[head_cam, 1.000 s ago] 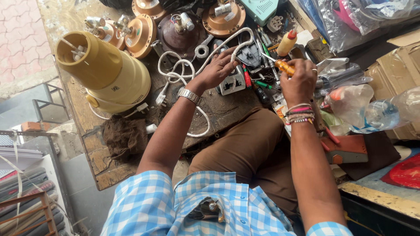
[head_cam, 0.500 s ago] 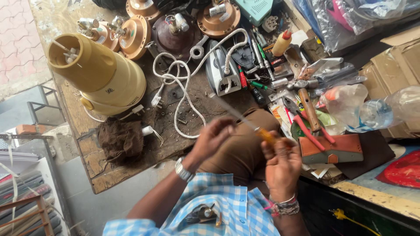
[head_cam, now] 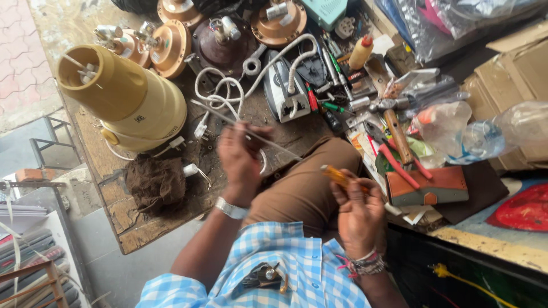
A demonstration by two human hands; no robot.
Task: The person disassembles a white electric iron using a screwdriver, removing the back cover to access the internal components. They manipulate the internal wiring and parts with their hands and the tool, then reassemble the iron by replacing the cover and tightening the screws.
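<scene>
Left hand [head_cam: 241, 155] is closed on a thin metal rod [head_cam: 251, 132] at frame centre; right hand [head_cam: 357, 211] is clamped on an orange-handled screwdriver [head_cam: 338, 175].

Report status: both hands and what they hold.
Left hand pinching a thin metal rod. Right hand gripping orange-handled screwdriver. Both above brown-trousered knee; cluttered workbench ahead.

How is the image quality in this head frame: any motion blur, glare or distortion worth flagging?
Head view: even daylight, no harsh shadows. The left hand and the thin rod it holds are smeared by motion; the right hand and its orange-handled screwdriver are slightly soft. The yellow mixer and bench clutter are sharp. Mild glare on the plastic bags; wide-angle stretching at the edges.
</scene>
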